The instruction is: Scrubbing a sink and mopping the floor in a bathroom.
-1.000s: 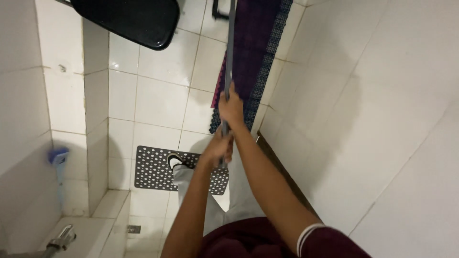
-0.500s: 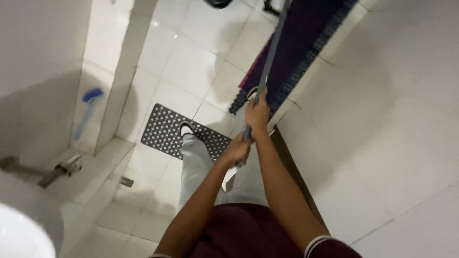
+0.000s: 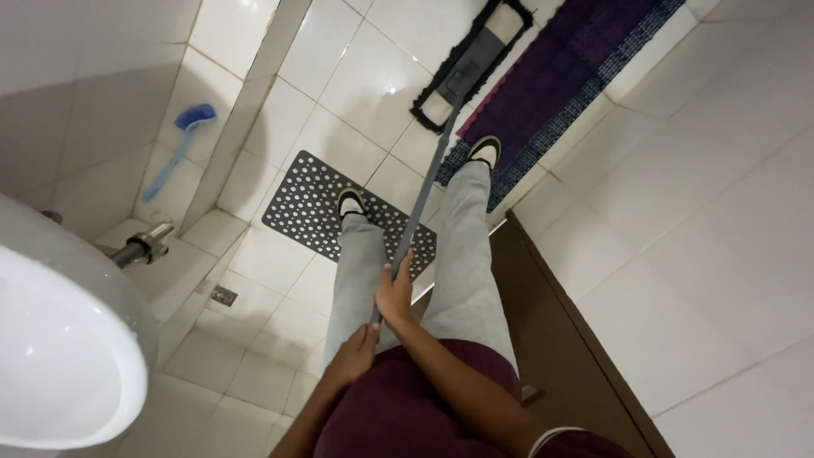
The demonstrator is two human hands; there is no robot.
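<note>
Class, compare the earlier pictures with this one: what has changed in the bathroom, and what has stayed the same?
The flat mop head has come into view, lying on the white floor tiles ahead of the feet, and the view has tipped downward. Unchanged: the right hand and left hand still grip the mop handle; the perforated mat stays put.

We see only part of the basin (image 3: 59,339); the left and bottom edges cut it off. The rug (image 3: 560,85) runs out past the top edge, and so does one end of the mop head (image 3: 471,64). Our left hand (image 3: 356,352) closes over the bottom end of the mop handle (image 3: 428,182), hiding it, and the right hand (image 3: 394,293) covers a stretch just above. Our legs hide part of the mat (image 3: 309,203). Both forearms leave the frame at the bottom. The pipe (image 3: 140,248) disappears behind the basin. The brush (image 3: 182,136) bristles are too small to make out.
</note>
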